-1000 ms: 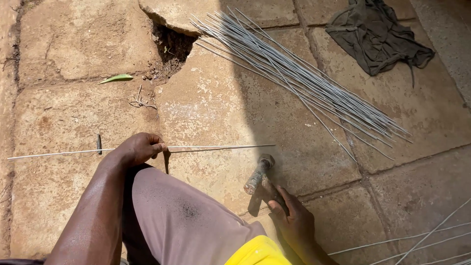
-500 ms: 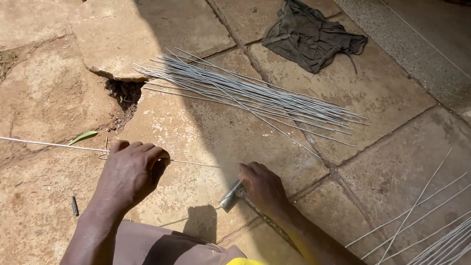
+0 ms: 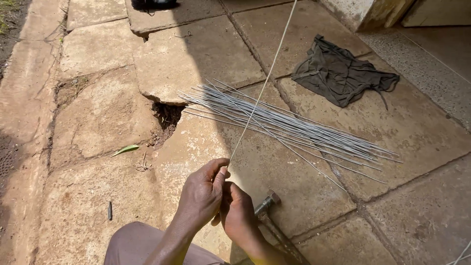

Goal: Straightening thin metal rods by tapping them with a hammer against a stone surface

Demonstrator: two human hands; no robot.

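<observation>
My left hand (image 3: 202,196) and my right hand (image 3: 239,215) are pressed together above my knee. Both pinch the near end of one long thin metal wire (image 3: 262,86), which rises away from me toward the top of the view. A hammer (image 3: 268,202) with a metal head lies on the stone just right of my right hand, and neither hand touches it. Beyond the hands a bundle of several straight grey wires (image 3: 299,131) lies fanned out on the paving.
The ground is cracked stone paving with a dirt hole (image 3: 167,118) at a broken slab edge. A dark crumpled cloth (image 3: 338,73) lies at the back right. A green leaf (image 3: 125,149) and a small dark nail (image 3: 109,210) lie on the left.
My right hand has let go of the hammer, which now lies on the stone. The wire that my left hand held flat on the ground is lifted, with both hands on it.
</observation>
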